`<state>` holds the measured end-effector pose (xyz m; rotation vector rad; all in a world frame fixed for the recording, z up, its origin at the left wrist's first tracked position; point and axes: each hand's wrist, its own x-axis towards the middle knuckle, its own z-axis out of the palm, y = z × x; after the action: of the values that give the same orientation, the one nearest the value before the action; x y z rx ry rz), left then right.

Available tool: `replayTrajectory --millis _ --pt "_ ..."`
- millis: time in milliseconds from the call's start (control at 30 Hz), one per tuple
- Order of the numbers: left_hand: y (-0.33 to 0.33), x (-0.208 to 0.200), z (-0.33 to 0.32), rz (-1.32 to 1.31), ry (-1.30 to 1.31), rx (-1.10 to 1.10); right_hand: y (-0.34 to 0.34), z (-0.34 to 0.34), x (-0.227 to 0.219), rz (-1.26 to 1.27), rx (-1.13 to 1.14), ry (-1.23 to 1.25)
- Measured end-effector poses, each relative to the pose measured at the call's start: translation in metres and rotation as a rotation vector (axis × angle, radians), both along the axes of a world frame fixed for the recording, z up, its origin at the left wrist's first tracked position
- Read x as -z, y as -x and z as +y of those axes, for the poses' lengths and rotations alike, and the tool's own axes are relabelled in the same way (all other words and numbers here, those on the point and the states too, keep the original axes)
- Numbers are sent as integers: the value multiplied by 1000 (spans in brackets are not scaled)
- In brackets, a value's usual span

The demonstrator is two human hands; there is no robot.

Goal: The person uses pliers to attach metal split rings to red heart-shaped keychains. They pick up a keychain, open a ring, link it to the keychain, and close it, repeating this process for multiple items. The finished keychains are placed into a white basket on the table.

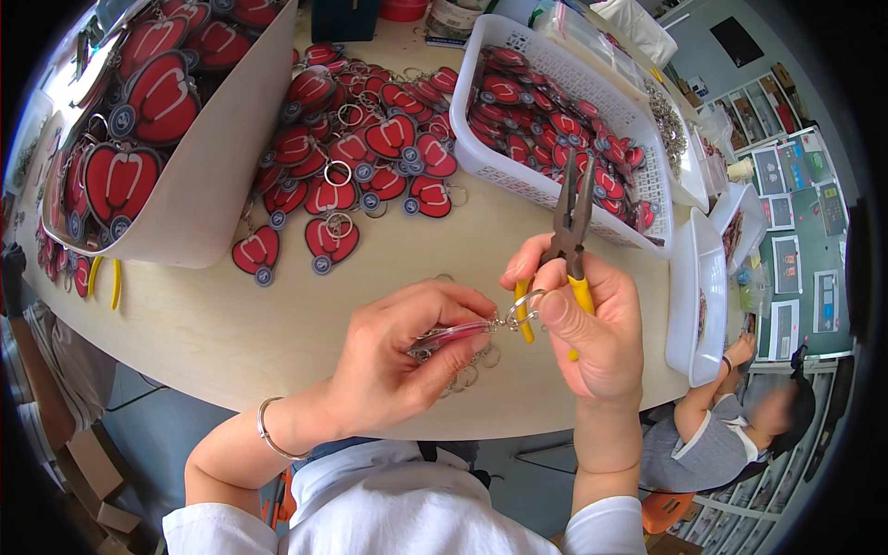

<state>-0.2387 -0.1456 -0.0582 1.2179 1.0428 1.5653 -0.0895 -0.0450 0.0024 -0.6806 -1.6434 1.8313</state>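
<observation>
My left hand [393, 347] pinches a flat, clear-edged red keychain charm [455, 333], seen nearly edge-on. A silver split ring [524, 311] joins the charm by a small link, and the thumb of my right hand [601, 319] presses on that ring. The same right hand also grips a pair of pliers [573, 217] with yellow handles, its dark jaws pointing up and slightly apart. Below the charm, loose split rings and chains [467, 370] lie on the table, partly hidden by my left hand.
Heart-shaped red keychains [333, 240] are heaped on the table [305, 324]. More fill a white bin [208, 176] at left and a white perforated basket [555, 199] behind the pliers. White trays [694, 305] line the right side. Another person [717, 430] sits at far right.
</observation>
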Motion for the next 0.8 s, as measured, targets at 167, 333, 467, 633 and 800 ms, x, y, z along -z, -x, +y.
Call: replayTrajectory --millis 167,333,467,633,800 --pt "0 3 1 30 -47 -30 -1 0 0 -16 3 15" --pt "1 2 1 53 -63 -55 -1 0 0 -12 15 10" --pt "2 2 1 71 -92 -88 -2 0 0 -6 21 21" --pt "1 1 2 126 -157 -177 -6 -1 2 3 28 -25" --pt "8 -3 -2 401 -351 -344 -15 -16 -9 -191 105 -263"
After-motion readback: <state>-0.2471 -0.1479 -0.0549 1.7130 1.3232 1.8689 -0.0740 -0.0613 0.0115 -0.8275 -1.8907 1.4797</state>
